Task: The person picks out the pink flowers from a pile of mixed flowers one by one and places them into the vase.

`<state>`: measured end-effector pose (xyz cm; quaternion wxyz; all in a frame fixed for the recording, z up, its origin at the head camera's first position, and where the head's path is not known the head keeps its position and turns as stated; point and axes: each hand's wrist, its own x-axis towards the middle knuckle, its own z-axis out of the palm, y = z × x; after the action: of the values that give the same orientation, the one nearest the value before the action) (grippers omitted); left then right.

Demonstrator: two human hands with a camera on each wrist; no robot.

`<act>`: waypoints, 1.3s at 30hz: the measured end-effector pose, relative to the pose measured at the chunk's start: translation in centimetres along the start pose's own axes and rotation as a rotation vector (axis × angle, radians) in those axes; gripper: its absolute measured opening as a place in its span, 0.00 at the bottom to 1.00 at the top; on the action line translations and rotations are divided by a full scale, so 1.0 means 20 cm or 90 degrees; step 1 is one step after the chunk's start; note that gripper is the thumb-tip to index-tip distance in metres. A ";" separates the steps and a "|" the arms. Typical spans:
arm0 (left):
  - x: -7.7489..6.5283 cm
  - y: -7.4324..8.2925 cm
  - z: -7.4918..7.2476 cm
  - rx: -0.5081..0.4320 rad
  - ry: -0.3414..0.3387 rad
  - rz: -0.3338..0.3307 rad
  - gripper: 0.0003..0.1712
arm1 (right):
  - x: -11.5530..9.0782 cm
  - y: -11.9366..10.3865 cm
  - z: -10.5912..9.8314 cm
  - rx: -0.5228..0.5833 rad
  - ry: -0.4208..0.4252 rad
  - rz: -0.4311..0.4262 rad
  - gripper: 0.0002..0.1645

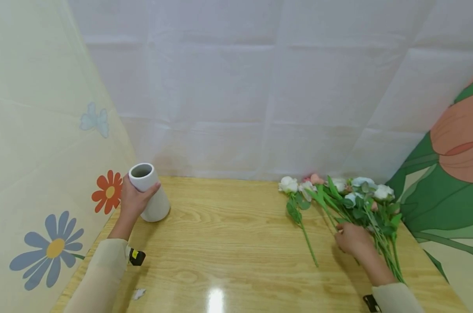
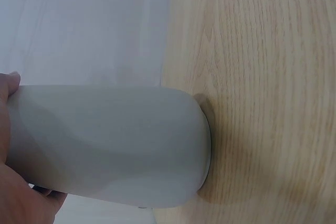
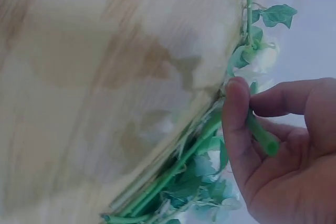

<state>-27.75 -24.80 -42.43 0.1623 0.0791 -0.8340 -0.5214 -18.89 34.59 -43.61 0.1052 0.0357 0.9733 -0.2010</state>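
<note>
"Near the back-left corner of the worktop (image 1: 236, 243), what do we record?"

"We record a white vase (image 1: 157, 204), roughly upright, mouth uppermost. The left hand (image 1: 133, 201) grasps it near the rim, thumb across its front. Whether the base sits fully flat, we cannot tell."

"And towards the back-right corner?"

"We note a bunch of flowers (image 1: 365, 213), blooms by the back edge, stems pointing towards the front. The right hand (image 1: 353, 240), at the left side of that bunch, pinches a green stem (image 3: 262, 137) between thumb and finger. Which bloom it carries, we cannot establish."

"Does any flower lie apart?"

"One single white rose (image 1: 294, 209) lies just left of the bunch, its head towards the back edge."

"How far along do we rate the work?"

"At an early stage, in our judgement. Done: the vase is in hand and one stem is gripped. Outstanding: no stem shows in the vase's mouth, and the blooms we see all lie on the right side of the worktop."
</note>
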 end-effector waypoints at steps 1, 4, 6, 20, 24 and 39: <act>0.00 0.00 0.00 -0.002 -0.001 0.001 0.57 | 0.00 0.00 0.00 0.005 -0.003 0.001 0.29; -0.01 0.00 0.00 -0.003 -0.003 0.003 0.56 | 0.01 0.00 0.02 0.035 -0.009 0.006 0.28; -0.01 0.00 0.00 -0.009 -0.004 0.004 0.56 | 0.03 0.01 0.03 0.064 -0.008 0.014 0.24; -0.02 -0.01 0.01 -0.012 -0.001 0.020 0.55 | 0.10 0.03 0.12 0.399 -0.033 0.040 0.20; -0.03 -0.01 0.01 -0.013 -0.004 0.023 0.55 | 0.11 0.03 0.12 0.420 -0.030 0.055 0.23; -0.04 -0.01 0.01 -0.018 -0.004 0.032 0.54 | 0.14 0.03 0.14 0.447 -0.008 0.065 0.25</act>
<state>-27.12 -24.43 -42.80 0.1736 0.0540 -0.8287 -0.5293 -21.09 34.03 -47.02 0.1022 0.1168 0.8412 -0.5180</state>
